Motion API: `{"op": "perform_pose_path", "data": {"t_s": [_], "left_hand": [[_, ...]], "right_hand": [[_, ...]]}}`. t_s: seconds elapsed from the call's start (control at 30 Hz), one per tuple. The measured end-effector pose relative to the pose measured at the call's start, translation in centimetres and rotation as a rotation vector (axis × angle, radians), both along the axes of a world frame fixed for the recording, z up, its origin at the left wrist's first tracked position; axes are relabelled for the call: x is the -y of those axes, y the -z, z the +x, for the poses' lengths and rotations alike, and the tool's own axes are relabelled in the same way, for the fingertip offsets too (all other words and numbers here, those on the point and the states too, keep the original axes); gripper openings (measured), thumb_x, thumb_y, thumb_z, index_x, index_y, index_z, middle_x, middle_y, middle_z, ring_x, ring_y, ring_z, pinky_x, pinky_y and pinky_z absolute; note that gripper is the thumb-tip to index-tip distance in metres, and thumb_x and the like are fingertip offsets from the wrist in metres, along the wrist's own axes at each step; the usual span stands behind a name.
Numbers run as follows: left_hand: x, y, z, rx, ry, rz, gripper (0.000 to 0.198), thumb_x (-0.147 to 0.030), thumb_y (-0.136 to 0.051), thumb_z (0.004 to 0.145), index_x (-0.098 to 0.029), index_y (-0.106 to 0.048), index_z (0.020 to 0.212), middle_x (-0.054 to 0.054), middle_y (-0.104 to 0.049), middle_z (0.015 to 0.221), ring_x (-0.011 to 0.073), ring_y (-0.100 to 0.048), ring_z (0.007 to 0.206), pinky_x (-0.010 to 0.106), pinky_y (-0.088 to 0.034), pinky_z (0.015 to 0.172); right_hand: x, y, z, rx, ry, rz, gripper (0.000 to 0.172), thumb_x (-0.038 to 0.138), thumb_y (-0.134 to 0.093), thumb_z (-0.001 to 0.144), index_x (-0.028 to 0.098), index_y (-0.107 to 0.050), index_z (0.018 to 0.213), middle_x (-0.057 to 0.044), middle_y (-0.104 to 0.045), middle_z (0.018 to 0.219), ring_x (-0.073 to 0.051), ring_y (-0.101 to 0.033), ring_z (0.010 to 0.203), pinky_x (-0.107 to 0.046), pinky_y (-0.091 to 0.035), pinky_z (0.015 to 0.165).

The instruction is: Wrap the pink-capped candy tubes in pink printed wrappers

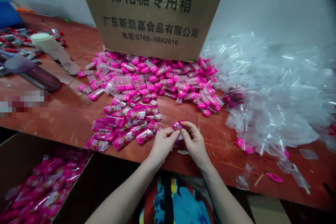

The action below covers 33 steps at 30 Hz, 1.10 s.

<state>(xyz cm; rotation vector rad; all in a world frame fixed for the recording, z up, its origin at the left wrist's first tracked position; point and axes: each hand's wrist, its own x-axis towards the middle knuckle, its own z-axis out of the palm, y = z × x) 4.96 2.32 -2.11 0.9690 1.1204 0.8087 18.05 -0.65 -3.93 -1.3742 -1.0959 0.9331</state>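
Note:
A small pink printed wrapper (177, 125) is pinched between the fingertips of both hands near the table's front edge. My left hand (163, 142) has its thumb and fingers closed on the left side of it. On the right side, my right hand (193, 142) grips it the same way. Something clear shows just under the fingers, too hidden to name. Pink-printed wrapped packets (124, 122) lie in a heap just left of my left hand. Behind them spreads a large pile of clear candy tubes (149, 80) with pink caps and small balls inside.
A large cardboard box (152, 17) stands behind the tubes. Clear plastic sleeves (275, 112) are heaped at right. More pink packets (49, 185) fill an open box at lower left. A dark bottle (34, 73) and pale cylinder (55, 52) lie on the red table (70, 122).

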Motion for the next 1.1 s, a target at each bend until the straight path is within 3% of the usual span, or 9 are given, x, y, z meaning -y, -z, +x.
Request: {"op": "perform_pose_path", "data": {"t_s": [0.23,0.4,0.47,0.57,0.63,0.73,0.9,1.03,1.1], "left_hand": [[-2.0,0.1,-0.1,0.028,-0.052,-0.135,0.057,-0.064,-0.080,0.066,-0.019,-0.049,0.050,-0.005,-0.040,0.035,0.0061,-0.029,0.034,0.024,-0.013,0.040],[-2.8,-0.1,-0.8,0.197,-0.034,-0.250,0.051,-0.061,-0.078,0.069,-0.019,-0.052,0.057,-0.005,-0.043,0.035,0.0057,-0.028,0.033,0.023,-0.016,0.040],[-2.8,0.0,-1.1,0.237,-0.020,-0.284,0.047,-0.056,-0.077,0.071,-0.019,-0.052,0.057,-0.004,-0.044,0.036,0.0059,-0.029,0.033,0.023,-0.017,0.040],[-2.6,0.3,-1.4,0.215,-0.033,-0.300,0.046,-0.052,-0.077,0.073,-0.020,-0.049,0.055,-0.002,-0.046,0.037,0.0062,-0.032,0.034,0.024,-0.016,0.040],[-2.3,0.5,-1.3,0.195,-0.042,-0.305,0.045,-0.052,-0.076,0.074,-0.020,-0.050,0.056,-0.002,-0.047,0.038,0.0062,-0.032,0.033,0.025,-0.015,0.040],[-2.0,0.6,-1.0,0.186,-0.048,-0.292,0.045,-0.053,-0.076,0.074,-0.020,-0.052,0.056,-0.002,-0.048,0.039,0.0059,-0.032,0.033,0.025,-0.015,0.040],[-1.8,0.8,-1.3,0.198,-0.048,-0.315,0.044,-0.054,-0.077,0.073,-0.019,-0.055,0.060,-0.003,-0.050,0.040,0.0061,-0.034,0.034,0.024,-0.018,0.040],[-1.8,0.6,-2.1,0.250,-0.090,-0.315,0.043,-0.053,-0.078,0.074,-0.018,-0.056,0.061,-0.003,-0.049,0.040,0.0058,-0.035,0.034,0.023,-0.019,0.040],[-1.8,0.4,-2.5,0.279,-0.123,-0.310,0.041,-0.050,-0.078,0.075,-0.017,-0.056,0.062,-0.004,-0.047,0.039,0.0056,-0.035,0.035,0.022,-0.019,0.040]], "right_hand": [[-2.9,0.0,0.0,0.225,-0.144,0.010,0.021,0.027,-0.049,0.099,0.025,-0.066,0.109,-0.005,-0.074,0.102,-0.021,-0.069,0.090,-0.033,-0.053,0.079],[-5.5,-0.6,1.5,0.349,-0.364,0.059,0.027,0.026,-0.047,0.099,0.025,-0.069,0.115,-0.005,-0.075,0.099,-0.022,-0.069,0.089,-0.035,-0.055,0.079],[-7.5,-1.3,3.0,0.543,-0.430,0.138,0.032,0.022,-0.047,0.099,0.026,-0.069,0.121,-0.006,-0.075,0.100,-0.025,-0.069,0.089,-0.038,-0.055,0.081],[-11.9,-2.5,5.6,1.073,-0.274,0.296,0.048,0.006,-0.045,0.092,0.017,-0.065,0.134,-0.018,-0.069,0.119,-0.033,-0.061,0.108,-0.048,-0.051,0.092],[-14.8,-3.3,6.8,1.376,-0.190,0.303,0.056,0.004,-0.049,0.091,0.023,-0.059,0.143,-0.020,-0.057,0.142,-0.036,-0.053,0.118,-0.051,-0.048,0.092],[-16.9,-3.3,7.1,1.599,-0.278,0.302,0.058,0.005,-0.048,0.093,0.023,-0.054,0.148,-0.022,-0.056,0.140,-0.037,-0.052,0.116,-0.047,-0.048,0.083],[-14.1,-1.1,5.3,1.678,-0.360,0.280,0.057,0.005,-0.039,0.094,0.009,-0.047,0.151,-0.020,-0.065,0.099,-0.032,-0.057,0.087,-0.042,-0.042,0.071],[-10.1,-0.6,4.4,1.632,-0.369,0.309,0.039,0.021,-0.043,0.102,0.006,-0.064,0.131,-0.015,-0.066,0.087,-0.027,-0.056,0.079,-0.040,-0.037,0.073],[-8.5,-0.7,4.1,1.607,-0.345,0.313,0.039,0.036,-0.044,0.105,0.011,-0.072,0.117,-0.013,-0.065,0.084,-0.027,-0.055,0.079,-0.040,-0.035,0.074]]}}
